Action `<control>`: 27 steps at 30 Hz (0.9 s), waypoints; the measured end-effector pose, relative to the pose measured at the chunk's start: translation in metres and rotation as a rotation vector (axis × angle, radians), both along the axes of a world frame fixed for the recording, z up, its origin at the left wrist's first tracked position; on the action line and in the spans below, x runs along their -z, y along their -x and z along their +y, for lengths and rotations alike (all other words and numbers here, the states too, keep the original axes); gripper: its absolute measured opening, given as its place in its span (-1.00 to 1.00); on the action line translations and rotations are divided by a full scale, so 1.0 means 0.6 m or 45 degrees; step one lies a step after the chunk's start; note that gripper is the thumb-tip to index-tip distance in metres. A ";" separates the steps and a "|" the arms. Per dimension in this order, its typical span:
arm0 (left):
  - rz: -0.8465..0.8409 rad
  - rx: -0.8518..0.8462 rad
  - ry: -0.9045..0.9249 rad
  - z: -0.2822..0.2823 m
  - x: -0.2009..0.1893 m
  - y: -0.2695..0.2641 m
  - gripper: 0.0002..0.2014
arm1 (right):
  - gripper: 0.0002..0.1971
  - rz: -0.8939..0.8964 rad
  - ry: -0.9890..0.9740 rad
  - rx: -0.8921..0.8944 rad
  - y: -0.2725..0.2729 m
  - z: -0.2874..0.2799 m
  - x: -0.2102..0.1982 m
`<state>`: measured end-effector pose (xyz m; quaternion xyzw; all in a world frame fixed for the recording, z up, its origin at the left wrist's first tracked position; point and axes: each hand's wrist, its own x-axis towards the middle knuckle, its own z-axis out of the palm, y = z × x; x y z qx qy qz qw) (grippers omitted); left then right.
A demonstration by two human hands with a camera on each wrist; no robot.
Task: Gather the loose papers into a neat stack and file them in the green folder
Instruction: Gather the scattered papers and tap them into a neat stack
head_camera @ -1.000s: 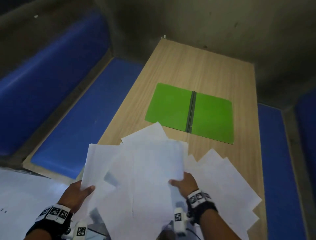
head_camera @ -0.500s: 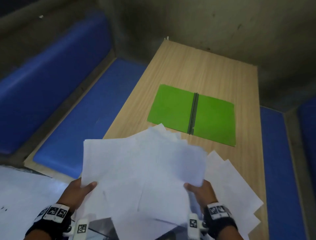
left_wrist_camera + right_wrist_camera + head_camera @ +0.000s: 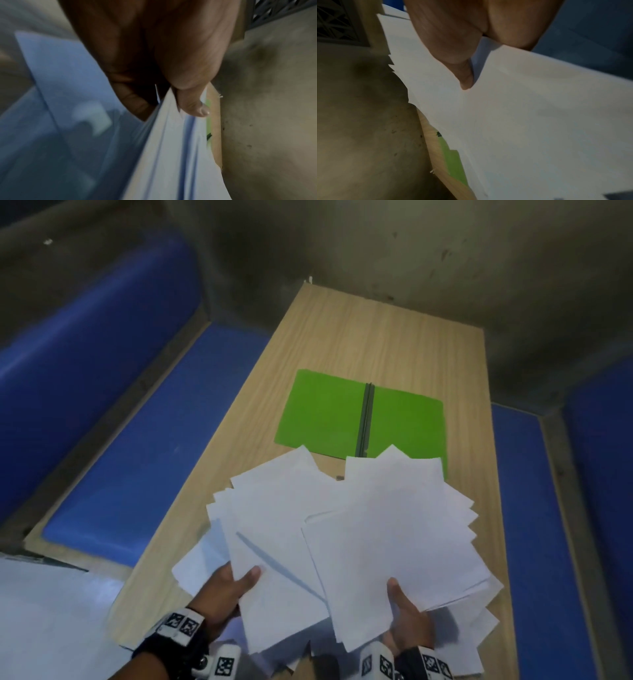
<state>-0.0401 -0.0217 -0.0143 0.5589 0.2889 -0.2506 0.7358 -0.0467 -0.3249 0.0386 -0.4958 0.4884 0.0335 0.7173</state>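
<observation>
A fanned, uneven bundle of loose white paper sheets (image 3: 346, 529) is being held above the near end of the long, pale wood-grain table (image 3: 359, 337), gripped from both sides. The left hand (image 3: 222, 594) is pinching the left portion of the sheets, thumb on top and fingers underneath, as the left wrist view confirms; the right hand (image 3: 407, 621) is clamping the right portion in the same way, its thumb laid flat on the top sheet. Held by the near edges like this, the sheets are probably being kept free to slide against one another so that they can be squared. Their corners are splayed at many angles, so the stack is judged not yet neat. The flat green card folder (image 3: 325, 416) with its dark central spine is lying open on the table just beyond the papers, its near right corner being overlapped by them, presumably left open to receive the stack. Blue padded benches (image 3: 144, 419) are flanking the table.
</observation>
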 end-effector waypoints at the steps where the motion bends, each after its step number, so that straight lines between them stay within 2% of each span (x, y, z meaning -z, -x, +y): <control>1: 0.009 -0.008 -0.010 -0.014 0.006 -0.001 -0.06 | -0.59 0.036 0.020 0.018 0.006 -0.004 0.035; 2: 0.006 -0.013 -0.035 -0.026 0.009 -0.003 -0.10 | -0.53 0.049 0.028 0.010 0.010 0.007 0.038; 4: 0.022 -0.014 -0.106 -0.042 0.010 -0.008 -0.40 | -0.35 0.012 0.068 -0.026 0.015 0.017 0.053; 5: 0.043 -0.008 -0.148 -0.047 0.014 -0.009 -0.50 | -0.38 -0.007 0.032 -0.039 0.018 0.014 0.062; 7: 0.050 0.001 -0.237 -0.048 0.026 -0.009 -0.45 | -0.53 0.005 -0.040 -0.022 0.022 0.009 0.052; 9: 0.055 0.028 -0.291 -0.041 0.032 -0.009 -0.37 | -0.58 0.008 0.066 0.010 0.027 0.000 0.033; 14: 0.060 0.054 -0.389 0.010 0.011 -0.019 -0.69 | -0.60 0.051 0.362 0.064 0.041 -0.094 0.053; 17: 0.048 0.105 -0.494 0.059 -0.008 -0.024 -0.65 | -0.81 0.013 0.412 0.095 0.044 -0.155 0.036; 18: 0.039 0.110 -0.487 0.072 -0.009 -0.024 -0.66 | -0.80 -0.035 0.411 0.108 0.046 -0.177 0.037; 19: 0.049 0.120 -0.473 0.083 -0.009 -0.022 -0.69 | -0.70 -0.106 0.360 0.116 0.048 -0.194 0.032; 21: 0.083 0.144 -0.444 0.095 -0.003 -0.023 -0.70 | -0.31 -0.159 0.222 0.062 0.044 -0.216 0.027; 22: 0.107 0.155 -0.423 0.095 0.002 -0.023 -0.70 | -0.23 -0.166 0.169 0.003 0.041 -0.219 0.025; 24: 0.147 0.187 -0.416 0.089 0.013 -0.023 -0.74 | -0.37 -0.230 0.058 -0.126 0.030 -0.195 0.017; 27: 0.186 0.222 -0.406 0.068 0.022 -0.026 -0.49 | -0.52 -0.257 0.008 -0.291 0.016 -0.129 0.013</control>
